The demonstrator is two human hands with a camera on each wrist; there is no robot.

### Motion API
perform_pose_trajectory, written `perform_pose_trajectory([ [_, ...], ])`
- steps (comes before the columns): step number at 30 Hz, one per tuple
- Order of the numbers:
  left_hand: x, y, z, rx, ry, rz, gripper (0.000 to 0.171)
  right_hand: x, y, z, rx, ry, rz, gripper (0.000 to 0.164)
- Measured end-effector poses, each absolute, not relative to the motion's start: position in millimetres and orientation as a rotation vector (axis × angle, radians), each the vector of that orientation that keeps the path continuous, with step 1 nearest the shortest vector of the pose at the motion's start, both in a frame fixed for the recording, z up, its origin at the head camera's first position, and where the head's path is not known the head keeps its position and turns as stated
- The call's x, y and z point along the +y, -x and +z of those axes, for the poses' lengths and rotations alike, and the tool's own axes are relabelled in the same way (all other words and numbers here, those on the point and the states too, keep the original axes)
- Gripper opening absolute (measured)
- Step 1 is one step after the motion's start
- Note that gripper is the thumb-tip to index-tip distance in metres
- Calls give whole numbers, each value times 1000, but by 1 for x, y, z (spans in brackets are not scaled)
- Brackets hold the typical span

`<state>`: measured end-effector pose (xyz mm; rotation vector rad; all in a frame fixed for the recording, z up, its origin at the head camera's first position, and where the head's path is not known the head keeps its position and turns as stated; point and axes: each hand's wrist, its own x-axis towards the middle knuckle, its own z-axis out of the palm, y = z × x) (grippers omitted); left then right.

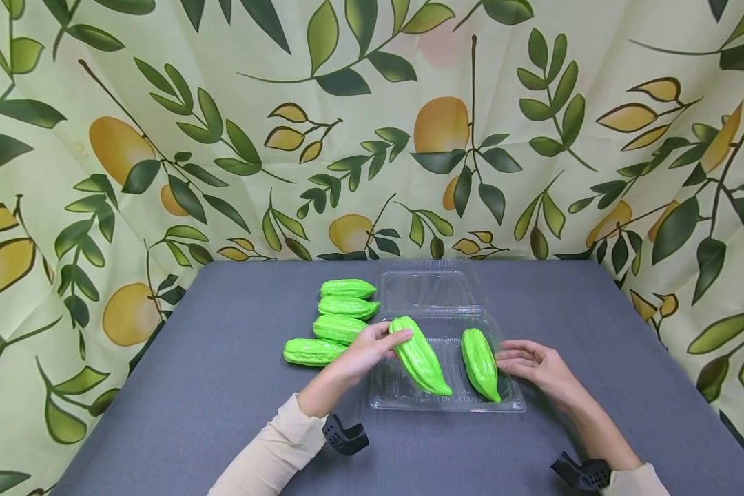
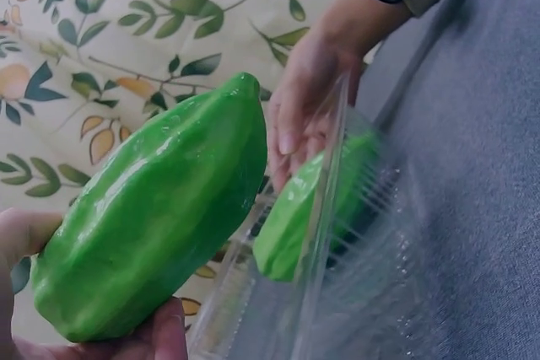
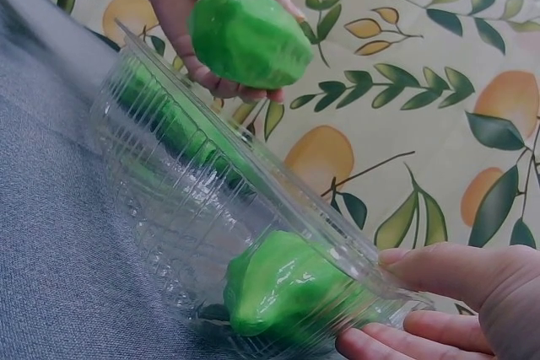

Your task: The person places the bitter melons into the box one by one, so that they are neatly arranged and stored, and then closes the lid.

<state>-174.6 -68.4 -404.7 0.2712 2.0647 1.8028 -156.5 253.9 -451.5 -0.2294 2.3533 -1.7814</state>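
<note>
My left hand (image 1: 372,350) holds a bright green bitter melon (image 1: 420,357) by its blunt end, tilted above the left half of a clear plastic clamshell box (image 1: 449,406). In the left wrist view, thumb and fingers grip this bitter melon (image 2: 152,217) from both sides. Another bitter melon (image 1: 480,365) lies inside the box's right half. At the box's right edge is my right hand (image 1: 536,368). The right wrist view shows its thumb and fingers (image 3: 447,271) on either side of the rim, close to the bitter melon inside (image 3: 283,284).
Several bitter melons (image 1: 347,306) lie in a column left of the box on the grey tabletop (image 1: 223,399). The hinged lid (image 1: 430,286) lies open behind the base. A leaf-and-fruit patterned cloth (image 1: 372,138) hangs behind the table.
</note>
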Motion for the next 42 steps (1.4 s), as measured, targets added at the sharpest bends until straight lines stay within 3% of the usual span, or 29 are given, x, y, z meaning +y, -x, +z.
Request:
perform_pose_trajectory([
  [42,2,187,-405,1977,-105,1800,38,255,157,-452,2335,248,-1782,54],
])
